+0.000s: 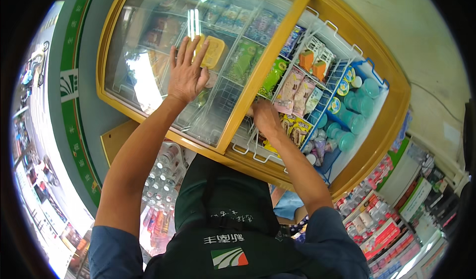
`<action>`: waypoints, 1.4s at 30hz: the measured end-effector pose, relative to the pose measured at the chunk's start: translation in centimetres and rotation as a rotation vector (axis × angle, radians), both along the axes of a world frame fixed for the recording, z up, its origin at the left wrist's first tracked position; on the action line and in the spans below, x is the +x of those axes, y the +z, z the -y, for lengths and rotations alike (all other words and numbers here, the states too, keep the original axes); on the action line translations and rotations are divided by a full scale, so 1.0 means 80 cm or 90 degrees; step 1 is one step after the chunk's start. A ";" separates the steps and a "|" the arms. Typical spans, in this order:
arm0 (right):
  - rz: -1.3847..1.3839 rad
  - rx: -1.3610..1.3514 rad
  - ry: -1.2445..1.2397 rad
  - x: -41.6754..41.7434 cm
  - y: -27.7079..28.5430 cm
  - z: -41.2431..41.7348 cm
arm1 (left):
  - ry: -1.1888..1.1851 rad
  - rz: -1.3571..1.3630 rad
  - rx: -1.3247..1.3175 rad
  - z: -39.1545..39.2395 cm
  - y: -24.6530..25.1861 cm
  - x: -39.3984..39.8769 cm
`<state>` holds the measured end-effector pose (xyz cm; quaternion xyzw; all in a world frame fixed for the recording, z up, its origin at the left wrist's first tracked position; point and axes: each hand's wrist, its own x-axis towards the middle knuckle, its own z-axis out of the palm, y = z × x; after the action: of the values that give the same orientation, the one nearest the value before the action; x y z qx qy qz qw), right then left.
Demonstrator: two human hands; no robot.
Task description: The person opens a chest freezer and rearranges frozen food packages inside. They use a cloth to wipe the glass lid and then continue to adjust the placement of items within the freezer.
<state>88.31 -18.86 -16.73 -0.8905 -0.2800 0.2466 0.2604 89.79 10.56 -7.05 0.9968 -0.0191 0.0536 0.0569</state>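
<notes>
My left hand (189, 70) lies with its fingers spread over the glass lid (148, 29) of a yellow-framed chest freezer (357, 18). Beneath the glass, close to its fingertips, is a yellow plastic tub (214, 52). My right hand (264, 118) reaches into the uncovered half, beside the lid's yellow frame bar (269, 65). Its fingers are partly hidden and blurred, so what they hold is unclear. Around it are pink ice cream packets (290, 87), yellow ice cream packets (299, 130) and a green packet (273, 76), in white wire baskets.
A blue wire divider (323, 109) separates the packets from turquoise-lidded cups (359, 100) at the freezer's right. Wire handles (260, 158) stick up along the near rim. Bottled drinks (161, 182) stand below left; more bottles (366, 219) line the lower right. A green-striped wall edge (68, 104) is at left.
</notes>
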 end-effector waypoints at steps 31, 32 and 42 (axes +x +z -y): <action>-0.155 0.131 -0.302 0.006 0.039 0.073 | -0.002 0.007 0.029 0.002 -0.005 0.003; -0.100 0.141 -0.359 0.017 0.034 0.085 | -0.003 0.007 0.021 0.003 -0.003 0.003; -0.136 0.215 -0.564 0.028 -0.009 0.093 | -0.020 0.021 0.010 0.008 -0.003 0.007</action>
<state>90.59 -26.30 -17.44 -0.8390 0.1186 0.1533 0.5084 90.33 9.93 -7.28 0.9957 -0.0359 0.0688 0.0498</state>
